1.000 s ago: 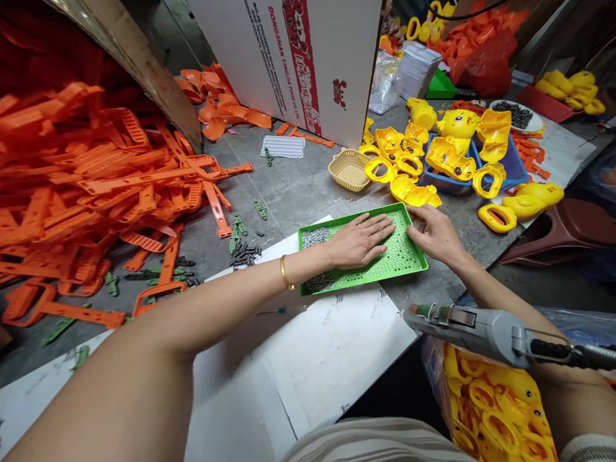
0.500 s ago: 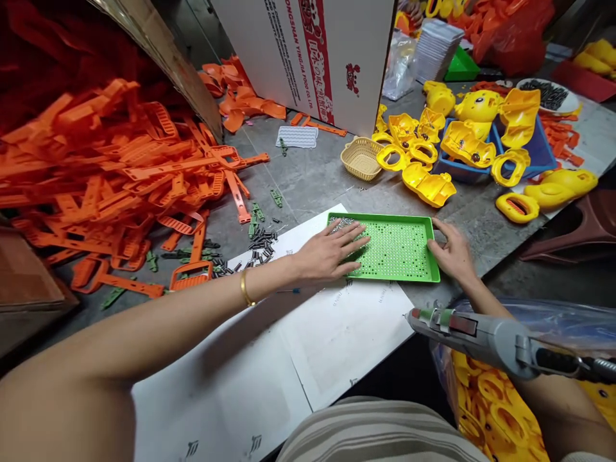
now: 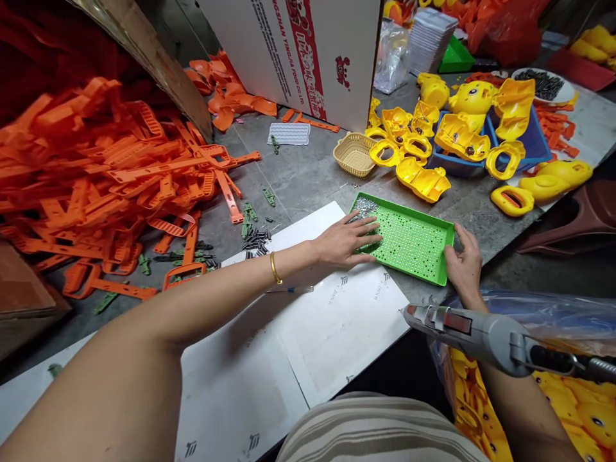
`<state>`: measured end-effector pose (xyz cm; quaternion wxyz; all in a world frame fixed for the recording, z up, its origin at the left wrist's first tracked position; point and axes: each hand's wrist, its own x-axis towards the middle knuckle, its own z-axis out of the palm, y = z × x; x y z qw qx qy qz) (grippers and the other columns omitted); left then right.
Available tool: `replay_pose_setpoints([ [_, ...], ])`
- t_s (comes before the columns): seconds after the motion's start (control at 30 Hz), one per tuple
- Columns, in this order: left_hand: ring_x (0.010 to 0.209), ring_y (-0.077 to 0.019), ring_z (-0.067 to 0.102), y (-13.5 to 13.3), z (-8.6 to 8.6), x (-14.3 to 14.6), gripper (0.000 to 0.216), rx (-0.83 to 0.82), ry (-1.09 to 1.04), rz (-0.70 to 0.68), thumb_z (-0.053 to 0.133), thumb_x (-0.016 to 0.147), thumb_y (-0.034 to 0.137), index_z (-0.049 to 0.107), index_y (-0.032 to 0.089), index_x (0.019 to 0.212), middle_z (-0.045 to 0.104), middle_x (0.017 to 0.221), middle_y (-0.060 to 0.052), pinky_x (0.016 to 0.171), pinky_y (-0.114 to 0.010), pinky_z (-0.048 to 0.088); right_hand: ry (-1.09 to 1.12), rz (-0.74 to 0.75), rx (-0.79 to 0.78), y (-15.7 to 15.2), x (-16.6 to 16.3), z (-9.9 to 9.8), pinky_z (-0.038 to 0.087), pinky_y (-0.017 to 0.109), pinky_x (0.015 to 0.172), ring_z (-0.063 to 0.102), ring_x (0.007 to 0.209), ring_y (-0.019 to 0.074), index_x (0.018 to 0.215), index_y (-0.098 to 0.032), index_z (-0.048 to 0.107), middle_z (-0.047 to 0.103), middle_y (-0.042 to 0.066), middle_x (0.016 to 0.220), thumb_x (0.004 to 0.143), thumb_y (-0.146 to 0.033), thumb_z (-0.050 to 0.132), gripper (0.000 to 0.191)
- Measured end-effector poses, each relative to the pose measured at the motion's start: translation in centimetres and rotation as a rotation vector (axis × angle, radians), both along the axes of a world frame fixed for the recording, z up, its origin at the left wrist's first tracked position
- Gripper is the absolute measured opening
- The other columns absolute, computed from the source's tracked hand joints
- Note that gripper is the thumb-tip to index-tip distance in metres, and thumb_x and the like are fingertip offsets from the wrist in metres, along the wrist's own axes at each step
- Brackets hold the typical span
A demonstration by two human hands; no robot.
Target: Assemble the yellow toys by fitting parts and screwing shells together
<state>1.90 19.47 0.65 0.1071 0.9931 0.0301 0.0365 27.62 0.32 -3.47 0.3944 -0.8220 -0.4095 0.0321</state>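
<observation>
A green perforated tray [image 3: 409, 237] lies at a slant on the table, with a heap of small silvery screws [image 3: 367, 206] in its far left corner and many of its holes filled. My left hand [image 3: 344, 240] rests over the left end, fingers stretched out and flat beside the screws. Gripping the right end wall is my right hand [image 3: 464, 260], its thumb inside the rim and the fingers outside. A grey electric screwdriver [image 3: 462, 327] hangs in front of my right forearm, its tip toward the white board [image 3: 332, 333].
Orange plastic parts [image 3: 120, 173] are piled at the left, near black pieces [image 3: 257, 240]. A beige basket [image 3: 355, 157] and yellow duck shells [image 3: 423, 179] stand beyond the tray. A white carton [image 3: 289, 58] rises at the back. A bag of yellow parts [image 3: 476, 398] is lower right.
The tray has turned, its right end coming nearer to me and its left end moving away. Both hands have shifted right with it. More screws show in the far left corner.
</observation>
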Motion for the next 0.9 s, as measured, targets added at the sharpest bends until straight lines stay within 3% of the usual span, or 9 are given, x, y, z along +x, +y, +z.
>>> replay_pose_setpoints([
  [0.07, 0.149, -0.0276, 0.037, 0.0, -0.2, 0.1, 0.045, 0.010, -0.042, -0.027, 0.046, 0.100, 0.046, 0.061, 0.022, 0.135, 0.052, 0.152, -0.012, 0.126, -0.054, 0.016, 0.009, -0.037, 0.019, -0.2, 0.2, -0.1, 0.062, 0.036, 0.069, 0.064, 0.117, 0.0284, 0.135, -0.015, 0.061, 0.059, 0.017, 0.139, 0.079, -0.023, 0.048, 0.058],
  [0.17, 0.148, -0.0264, 0.039, 0.7, -0.4, 0.6, 0.034, 0.012, -0.058, 0.024, 0.046, 0.101, 0.039, 0.070, 0.025, 0.121, 0.056, 0.149, -0.011, 0.124, -0.053, 0.023, 0.039, -0.055, 0.018, -0.8, 0.5, -0.1, 0.063, 0.037, 0.068, 0.064, 0.115, 0.0292, 0.135, -0.013, 0.060, 0.057, 0.019, 0.137, 0.077, -0.022, 0.050, 0.060],
  [0.4, 0.145, -0.0250, 0.044, 3.3, -0.4, 0.9, 0.032, 0.030, -0.045, 0.024, 0.051, 0.100, 0.043, 0.074, 0.021, 0.100, 0.063, 0.140, -0.012, 0.121, -0.048, 0.031, 0.106, -0.070, 0.084, -1.9, -1.2, -0.8, 0.060, 0.033, 0.059, 0.058, 0.119, 0.0326, 0.136, -0.011, 0.058, 0.050, 0.024, 0.133, 0.077, -0.028, 0.056, 0.061],
  [0.67, 0.143, -0.0280, 0.046, 3.6, -0.6, 0.6, 0.035, 0.104, -0.036, 0.050, 0.049, 0.099, 0.045, 0.071, 0.018, 0.100, 0.065, 0.137, -0.013, 0.121, -0.047, 0.031, 0.141, -0.019, 0.147, -1.3, -2.1, -1.5, 0.061, 0.029, 0.066, 0.058, 0.115, 0.0260, 0.132, -0.019, 0.057, 0.047, 0.019, 0.133, 0.083, -0.035, 0.058, 0.051],
  [0.9, 0.141, -0.0308, 0.048, 2.4, -0.6, 0.7, 0.035, 0.118, 0.006, 0.153, 0.049, 0.099, 0.044, 0.071, 0.017, 0.103, 0.068, 0.132, -0.014, 0.119, -0.051, 0.032, 0.205, 0.017, 0.148, -0.9, -1.6, -1.7, 0.062, 0.032, 0.069, 0.062, 0.097, 0.0206, 0.127, -0.017, 0.060, 0.044, 0.019, 0.134, 0.083, -0.039, 0.060, 0.050],
])
